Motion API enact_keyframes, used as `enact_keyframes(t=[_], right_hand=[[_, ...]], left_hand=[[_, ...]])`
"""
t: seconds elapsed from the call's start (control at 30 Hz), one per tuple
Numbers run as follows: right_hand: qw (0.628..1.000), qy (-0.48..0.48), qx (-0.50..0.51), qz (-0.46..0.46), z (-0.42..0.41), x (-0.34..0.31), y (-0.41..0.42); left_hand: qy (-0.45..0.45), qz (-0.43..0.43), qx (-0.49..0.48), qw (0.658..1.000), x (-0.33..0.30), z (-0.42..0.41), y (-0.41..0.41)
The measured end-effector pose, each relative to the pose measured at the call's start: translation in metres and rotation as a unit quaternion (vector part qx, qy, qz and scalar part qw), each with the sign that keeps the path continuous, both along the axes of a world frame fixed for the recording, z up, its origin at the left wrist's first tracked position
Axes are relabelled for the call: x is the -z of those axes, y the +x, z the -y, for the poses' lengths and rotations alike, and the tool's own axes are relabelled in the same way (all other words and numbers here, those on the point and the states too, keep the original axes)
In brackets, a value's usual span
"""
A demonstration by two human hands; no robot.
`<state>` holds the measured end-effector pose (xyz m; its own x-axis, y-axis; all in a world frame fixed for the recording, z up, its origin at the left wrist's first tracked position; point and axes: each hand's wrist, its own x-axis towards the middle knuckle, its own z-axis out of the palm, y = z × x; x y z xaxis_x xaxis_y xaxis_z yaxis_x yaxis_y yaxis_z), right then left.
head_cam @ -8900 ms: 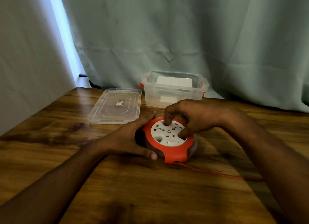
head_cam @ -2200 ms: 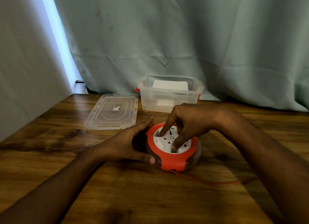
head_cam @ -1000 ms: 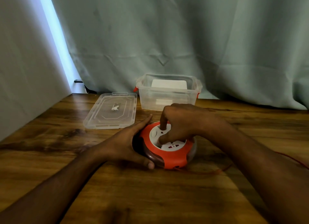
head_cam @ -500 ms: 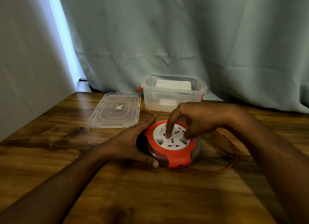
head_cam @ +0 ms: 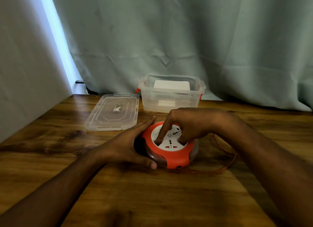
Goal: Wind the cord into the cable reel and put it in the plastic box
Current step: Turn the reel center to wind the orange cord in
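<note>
At the middle of the frame we see the cable reel (head_cam: 171, 148), a round orange shell with a white socket face, flat on the bench (head_cam: 152, 193). Our left hand (head_cam: 125, 146) cups its left side in a half-open grip; our right hand (head_cam: 191, 125) presses fingertips into the face. A loose orange cord (head_cam: 225, 160) loops right, partly hidden by the right forearm. The plastic box (head_cam: 171, 94) stands behind.

Wooden table (head_cam: 152, 201), pale green curtain (head_cam: 186, 40) behind, daylight strip at left
</note>
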<state>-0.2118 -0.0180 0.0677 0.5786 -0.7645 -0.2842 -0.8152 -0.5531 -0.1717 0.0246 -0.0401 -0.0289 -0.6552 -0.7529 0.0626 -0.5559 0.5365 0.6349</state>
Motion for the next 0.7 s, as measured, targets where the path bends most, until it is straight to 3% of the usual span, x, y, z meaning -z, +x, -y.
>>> enact_keyframes(t=[0.33,0.53,0.7], right_hand=[[0.989,-0.133,0.038,-0.059,0.005,0.004,0.001],[0.988,-0.127,0.056,-0.061,0.006,0.007,0.004],[0.992,-0.11,0.065,0.002,0.0,-0.014,-0.011]], left_hand=[[0.011,-0.005,0.009,1.0,0.0,0.0,-0.001],[0.002,-0.005,0.013,1.0,-0.002,-0.001,-0.002],[0.001,-0.013,0.011,1.0,-0.002,-0.001,-0.001]])
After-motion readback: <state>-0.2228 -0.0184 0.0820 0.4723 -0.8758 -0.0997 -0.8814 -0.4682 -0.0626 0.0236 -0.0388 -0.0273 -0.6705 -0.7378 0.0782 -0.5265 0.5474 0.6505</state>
